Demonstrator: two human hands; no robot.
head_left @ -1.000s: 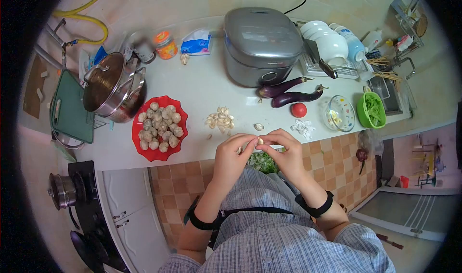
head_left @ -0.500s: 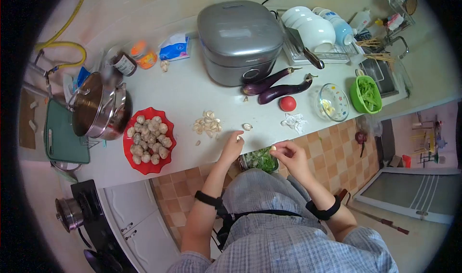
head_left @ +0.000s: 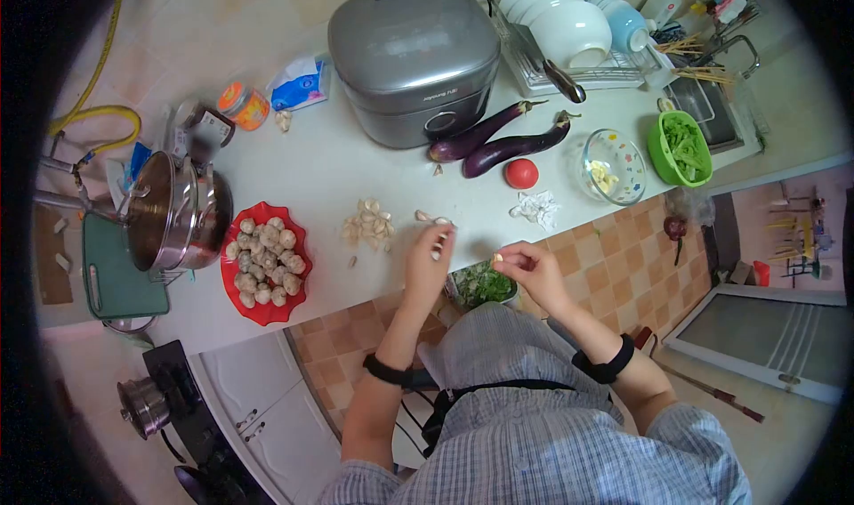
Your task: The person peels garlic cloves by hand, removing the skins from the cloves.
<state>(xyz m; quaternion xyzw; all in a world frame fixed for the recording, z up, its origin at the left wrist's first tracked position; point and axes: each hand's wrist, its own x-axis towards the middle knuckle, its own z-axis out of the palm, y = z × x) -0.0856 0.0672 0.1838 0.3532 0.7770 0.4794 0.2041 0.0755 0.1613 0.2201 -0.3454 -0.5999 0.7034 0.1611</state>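
My right hand (head_left: 532, 272) pinches a pale garlic clove (head_left: 496, 259) between thumb and fingertips, just off the counter's front edge. My left hand (head_left: 429, 263) is closed over the counter edge, a pale garlic piece showing between its fingers. Right at its fingertips lie bits of garlic (head_left: 423, 215) on the counter. To the left is a loose heap of unpeeled garlic cloves (head_left: 369, 223). A clear glass bowl (head_left: 628, 169) on the right holds peeled cloves. Crumpled white paper (head_left: 535, 209) rests between that bowl and my hands.
A red plate (head_left: 303, 278) of round mushrooms and a steel pot (head_left: 209, 216) stand left. Behind are a rice cooker (head_left: 418, 60), two eggplants (head_left: 520, 149) and a tomato (head_left: 521, 173). A green basket (head_left: 667, 162) of greens sits right. Below the counter edge is a container of leafy greens (head_left: 485, 284).
My left hand has risen slightly to the garlic on the counter. My right hand has shifted a little left, still pinching its clove. The whole view has shifted slightly.
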